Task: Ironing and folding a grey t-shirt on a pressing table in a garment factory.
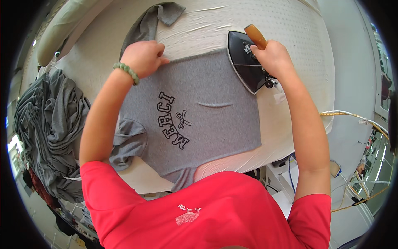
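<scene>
A grey sweatshirt (224, 133) lies spread on the pale padded ironing table (306, 41), with dark outlined lettering and a small bow on its front. One sleeve (143, 31) stretches away past my left hand (143, 59). That hand is closed at the garment's far edge, thumb and fingers pinching the cloth. My right hand (273, 60) wraps round the brown handle of a black iron (240, 52). The iron overlaps the far right corner of the sweatshirt; its underside is hidden. A short crease shows in the cloth left of the iron.
A heap of grey garments (49, 128) is piled at the left. Behind it, a pale padded roll (62, 29) runs along the table's far left. Cords and a yellowish hose (352, 115) hang at the right, beyond the table edge.
</scene>
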